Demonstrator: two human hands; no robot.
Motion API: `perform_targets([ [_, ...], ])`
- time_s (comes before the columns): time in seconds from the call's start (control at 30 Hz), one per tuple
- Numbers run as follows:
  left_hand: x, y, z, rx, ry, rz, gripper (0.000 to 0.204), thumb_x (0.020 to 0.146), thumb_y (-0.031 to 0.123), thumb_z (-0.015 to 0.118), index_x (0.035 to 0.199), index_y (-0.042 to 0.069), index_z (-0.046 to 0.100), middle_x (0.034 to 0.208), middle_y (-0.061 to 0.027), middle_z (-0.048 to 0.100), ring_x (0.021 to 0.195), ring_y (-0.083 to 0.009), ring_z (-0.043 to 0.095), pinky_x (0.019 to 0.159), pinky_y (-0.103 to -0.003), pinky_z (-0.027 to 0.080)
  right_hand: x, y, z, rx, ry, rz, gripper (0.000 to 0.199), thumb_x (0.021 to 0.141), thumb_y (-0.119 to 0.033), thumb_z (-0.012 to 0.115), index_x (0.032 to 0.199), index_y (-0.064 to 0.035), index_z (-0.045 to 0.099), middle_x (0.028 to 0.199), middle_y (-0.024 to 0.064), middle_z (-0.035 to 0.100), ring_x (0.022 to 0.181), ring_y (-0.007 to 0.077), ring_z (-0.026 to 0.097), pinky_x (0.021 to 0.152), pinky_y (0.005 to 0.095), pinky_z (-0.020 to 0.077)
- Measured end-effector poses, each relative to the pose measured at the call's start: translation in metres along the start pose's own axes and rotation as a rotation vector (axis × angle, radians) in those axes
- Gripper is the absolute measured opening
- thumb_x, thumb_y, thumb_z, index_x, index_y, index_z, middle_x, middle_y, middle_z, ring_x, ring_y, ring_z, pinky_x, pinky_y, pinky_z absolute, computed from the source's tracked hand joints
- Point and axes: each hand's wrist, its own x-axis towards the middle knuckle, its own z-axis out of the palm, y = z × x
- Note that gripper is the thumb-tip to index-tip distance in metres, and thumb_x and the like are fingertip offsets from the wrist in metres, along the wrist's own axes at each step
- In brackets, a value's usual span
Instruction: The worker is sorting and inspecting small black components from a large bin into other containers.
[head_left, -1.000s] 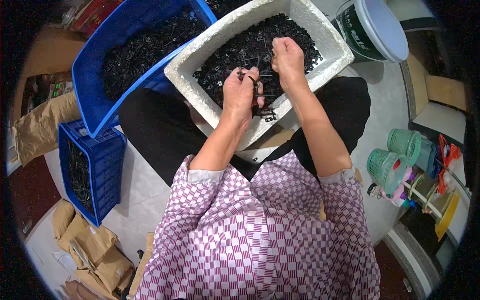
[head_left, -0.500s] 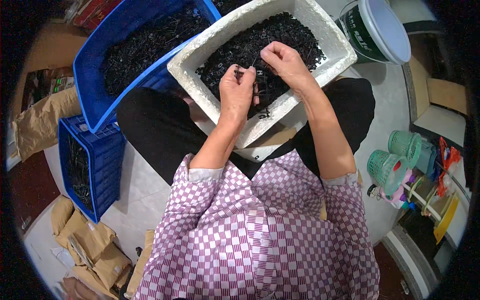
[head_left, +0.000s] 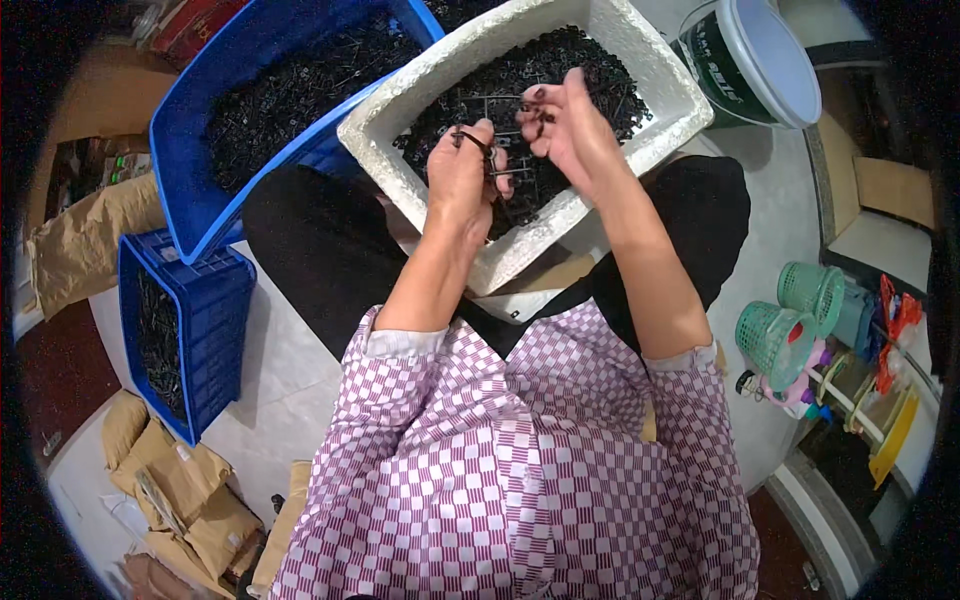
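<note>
A white foam box (head_left: 400, 85) between my knees holds a heap of small black parts (head_left: 575, 65), some flat with holes, some thin and pin-like. Over its near left part, my left hand (head_left: 462, 170) is closed around several black pieces (head_left: 472, 142); thin rods stick out between the thumb and fingers. To its right, my right hand (head_left: 568, 125) is turned palm toward the left, thumb raised and fingers loosely curled. Dark bits show among those fingers and look like small black parts, though their exact shape is unclear. The two hands are apart.
A large blue tub (head_left: 165, 150) of similar black parts touches the foam box at left. Below it stands a blue crate (head_left: 215, 340) with more. A white-rimmed bucket (head_left: 745, 60) is at upper right, green baskets (head_left: 770, 335) at right, brown paper packages (head_left: 190, 480) at lower left.
My right hand has gone from a fingertip pinch to a turned palm with raised thumb. The left hand has shifted slightly left, still closed on black pieces.
</note>
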Motion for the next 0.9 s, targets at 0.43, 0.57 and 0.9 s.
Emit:
perform_targets([
  [0.43,-0.008,-0.003,0.008,0.012,-0.002,-0.033,0.015,0.086,0.018,0.053,0.077,0.010,0.045,0.060,-0.0006,0.046,0.046,-0.0086,0.043,0.037,-0.021,0.037,0.020,-0.005,-0.028,-0.094,0.022,-0.092,0.016,0.090,-0.023,0.049,0.084,-0.0087,0.052,0.071,-0.0015,0.051,0.057,0.0070,0.043,0.050,0.0184,0.0343],
  [0.57,-0.002,-0.005,0.007,0.005,-0.017,0.059,0.016,0.086,0.017,0.055,0.076,0.009,0.044,0.060,-0.0006,0.046,0.047,-0.0083,0.043,0.035,-0.021,0.036,0.000,0.009,-0.006,-0.050,-0.185,0.020,0.012,0.087,-0.018,0.051,0.092,-0.0077,0.054,0.075,-0.0014,0.054,0.060,0.0089,0.048,0.054,0.0216,0.0394],
  [0.9,-0.007,-0.009,0.011,0.119,-0.026,0.076,0.018,0.085,0.019,0.057,0.076,0.010,0.044,0.060,0.0003,0.046,0.048,-0.0074,0.044,0.035,-0.021,0.037,0.026,0.016,-0.026,-0.978,0.003,-0.535,0.010,0.083,-0.011,0.056,0.087,-0.0027,0.060,0.076,0.0013,0.060,0.066,0.0128,0.056,0.059,0.0271,0.0449],
])
